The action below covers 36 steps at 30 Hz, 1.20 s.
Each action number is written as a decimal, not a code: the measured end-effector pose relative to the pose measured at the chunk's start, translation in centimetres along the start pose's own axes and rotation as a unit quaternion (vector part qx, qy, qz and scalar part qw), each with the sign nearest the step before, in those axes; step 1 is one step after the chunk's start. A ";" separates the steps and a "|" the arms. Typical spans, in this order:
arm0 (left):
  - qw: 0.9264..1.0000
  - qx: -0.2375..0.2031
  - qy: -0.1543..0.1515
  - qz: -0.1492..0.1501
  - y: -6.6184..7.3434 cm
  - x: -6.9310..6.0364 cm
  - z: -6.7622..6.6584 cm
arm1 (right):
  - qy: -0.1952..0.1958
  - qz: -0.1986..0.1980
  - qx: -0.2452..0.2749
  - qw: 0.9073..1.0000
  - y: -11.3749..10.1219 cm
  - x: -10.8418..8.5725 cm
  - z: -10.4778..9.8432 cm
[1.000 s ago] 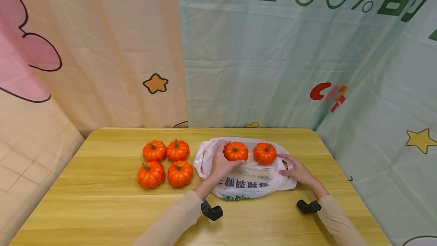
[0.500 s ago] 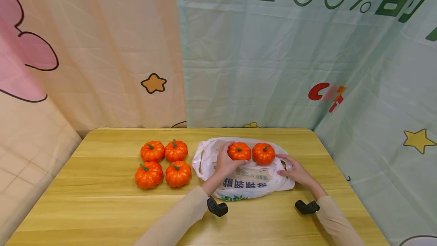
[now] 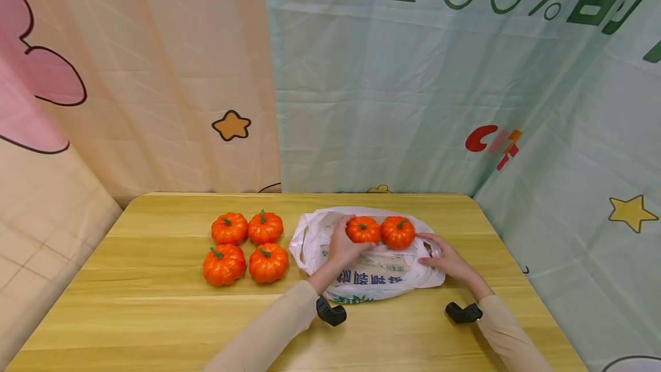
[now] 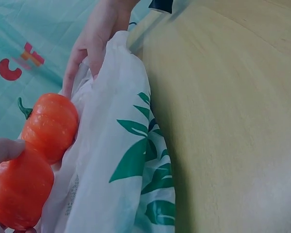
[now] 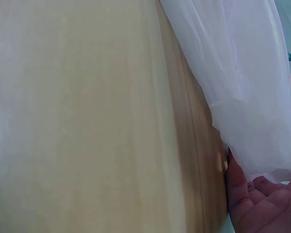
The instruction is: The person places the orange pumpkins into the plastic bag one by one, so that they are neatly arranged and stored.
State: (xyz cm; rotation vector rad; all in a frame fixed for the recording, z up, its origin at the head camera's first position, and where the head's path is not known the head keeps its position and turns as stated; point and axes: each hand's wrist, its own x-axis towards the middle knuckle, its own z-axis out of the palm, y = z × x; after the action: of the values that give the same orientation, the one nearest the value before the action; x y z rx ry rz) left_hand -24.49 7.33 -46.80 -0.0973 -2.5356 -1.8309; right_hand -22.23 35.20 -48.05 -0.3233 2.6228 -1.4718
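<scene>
A white plastic bag (image 3: pixel 369 291) with dark lettering and green leaves lies on the table. On it two orange pumpkins sit side by side, touching. My left hand (image 3: pixel 345 245) grips the left pumpkin (image 3: pixel 364 229), thumb in front and fingers behind; in the left wrist view its thumb presses this pumpkin (image 4: pixel 22 187). Beside the right pumpkin (image 3: pixel 397 233), my right hand (image 3: pixel 449 258) holds the bag's right end between thumb and fingers. The right wrist view shows the bag's white plastic (image 5: pixel 252 92) over the right hand (image 5: pixel 266 204), whose fingertips are partly hidden.
Left of the bag, several orange pumpkins stand close together in two rows, one of them at the front left (image 3: pixel 224 265). The wooden table (image 3: pixel 155 320) ends at a printed cloth (image 3: pixel 361 102) behind it. A black wrist camera (image 3: pixel 330 312) sits below the left hand.
My left hand has moved slightly right with its pumpkin, closing the gap to the right pumpkin. My right hand stays at the bag's end. The head view has shifted a little.
</scene>
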 end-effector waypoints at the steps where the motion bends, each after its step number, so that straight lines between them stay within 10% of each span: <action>1: 1.000 -0.003 0.000 -0.001 -0.1 0.0 0.1 | 0.000 -0.001 0.000 1.000 0.0 0.0 0.0; 22: 0.999 -0.010 0.044 0.020 -0.2 -0.2 0.5 | 0.000 0.002 -0.006 1.000 0.0 0.2 0.0; 36: 0.999 0.028 0.004 0.037 0.2 -0.6 -0.1 | 0.001 0.014 -0.002 1.000 -0.1 0.1 0.0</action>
State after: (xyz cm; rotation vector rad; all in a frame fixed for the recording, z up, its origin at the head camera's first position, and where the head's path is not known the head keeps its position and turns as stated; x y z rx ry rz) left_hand -23.86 7.27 -46.63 -0.1800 -2.5394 -1.7297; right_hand -22.30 35.08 -47.97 -0.2833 2.6212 -1.4601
